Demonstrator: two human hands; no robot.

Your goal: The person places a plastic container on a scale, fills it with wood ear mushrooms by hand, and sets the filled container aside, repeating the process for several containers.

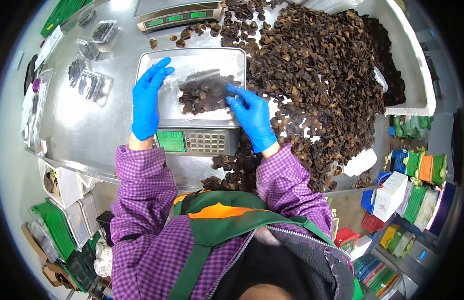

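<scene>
A clear plastic container (173, 95) lies on the metal pan (219, 55) of a weighing scale (232, 141), holding dark brown dried wood ear mushrooms (204, 94). My left hand (148, 100), in a blue glove, is beside the container's left side with its fingers stretched toward it. At the right side, my blue-gloved right hand (252, 114) has thumb and forefinger apart, close to the mushrooms. Whether either hand grips the clear plastic cannot be made out. The green display (171, 141) is lit and seems to read 0.189.
A large heap of loose mushrooms (312, 70) spreads on the metal table to the right, beside a white foam box (417, 75). Several filled clear boxes (89, 85) stand at the left. A second scale (179, 17) is at the back. Crates (52, 227) stand below the table.
</scene>
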